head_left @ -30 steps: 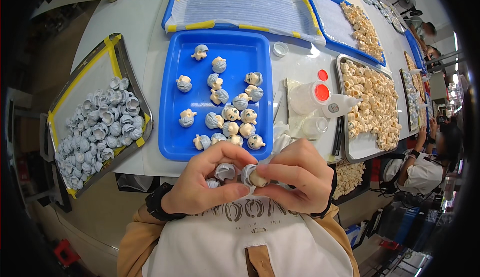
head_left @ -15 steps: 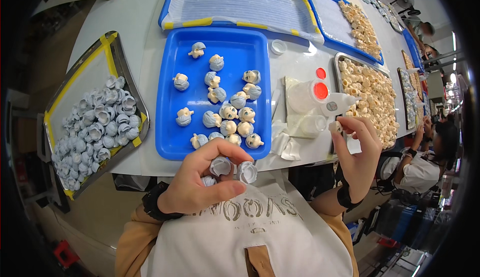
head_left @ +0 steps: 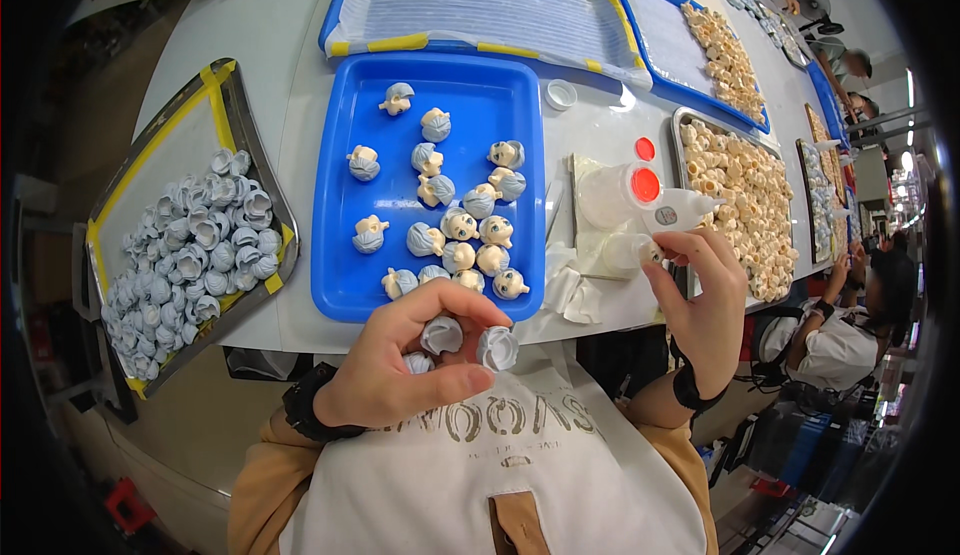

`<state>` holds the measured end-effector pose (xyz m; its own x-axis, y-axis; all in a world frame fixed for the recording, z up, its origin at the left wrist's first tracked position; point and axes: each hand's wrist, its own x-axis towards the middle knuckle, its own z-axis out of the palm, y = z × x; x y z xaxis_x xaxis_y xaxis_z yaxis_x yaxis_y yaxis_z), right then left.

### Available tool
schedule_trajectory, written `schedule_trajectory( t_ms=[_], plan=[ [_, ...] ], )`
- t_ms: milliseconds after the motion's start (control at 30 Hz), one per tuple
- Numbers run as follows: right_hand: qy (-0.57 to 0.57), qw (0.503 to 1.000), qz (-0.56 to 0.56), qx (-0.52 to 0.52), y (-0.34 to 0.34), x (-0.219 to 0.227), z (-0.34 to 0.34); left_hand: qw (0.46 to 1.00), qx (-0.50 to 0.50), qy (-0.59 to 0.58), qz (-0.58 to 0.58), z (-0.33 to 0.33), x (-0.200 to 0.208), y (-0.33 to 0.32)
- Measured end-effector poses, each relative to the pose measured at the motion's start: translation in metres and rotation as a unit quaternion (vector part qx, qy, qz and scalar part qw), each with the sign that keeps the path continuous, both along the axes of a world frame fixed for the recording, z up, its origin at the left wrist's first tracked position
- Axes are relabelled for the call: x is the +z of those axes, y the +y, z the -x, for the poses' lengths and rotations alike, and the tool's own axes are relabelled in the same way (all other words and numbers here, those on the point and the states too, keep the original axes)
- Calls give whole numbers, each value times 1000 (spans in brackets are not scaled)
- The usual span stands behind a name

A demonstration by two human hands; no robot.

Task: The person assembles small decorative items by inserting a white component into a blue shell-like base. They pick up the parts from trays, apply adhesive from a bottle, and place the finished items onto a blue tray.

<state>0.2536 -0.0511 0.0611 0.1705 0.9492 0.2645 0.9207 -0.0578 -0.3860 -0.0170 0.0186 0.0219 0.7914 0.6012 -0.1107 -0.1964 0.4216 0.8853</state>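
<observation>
My left hand [head_left: 405, 355] is closed around several hollow grey-blue doll hair shells [head_left: 497, 349], one pinched between thumb and fingertips. It hovers just off the near edge of a blue tray [head_left: 330, 205] that holds several small doll heads [head_left: 459, 224] with pale blue hair. In my right hand [head_left: 703, 290] a small pale doll face piece [head_left: 650, 253] is pinched between thumb and index finger. That piece is right beside a small translucent cup [head_left: 625, 253]. Behind the cup stand a clear bottle [head_left: 608, 195] with a red cap and a white squeeze bottle [head_left: 682, 210].
A metal tray [head_left: 240, 105] of grey-blue hair shells [head_left: 195, 255] lies at the left. At the right, another metal tray [head_left: 684, 155] is heaped with cream face pieces [head_left: 745, 210]. Crumpled tissue [head_left: 573, 295] lies by the cup. A paper-lined tray [head_left: 480, 5] is behind; a co-worker [head_left: 850, 325] sits far right.
My right hand has moved left and slightly nearer the small cup, carrying the face piece. My left hand holds its hair shells almost unmoved.
</observation>
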Motion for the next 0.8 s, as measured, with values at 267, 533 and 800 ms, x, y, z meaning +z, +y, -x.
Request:
schedule_trajectory(
  t_ms=[267,533,800],
  plan=[
    [33,999,-11,-11,-6,-4,-2,1000,5,3,0,0,1,1],
    [53,994,-89,-31,-15,-14,0,1000,14,0,4,0,1,-2],
    [355,887,-114,272,0,-8,49,998,22,10,-54,-3,-2,-1]
  ],
)
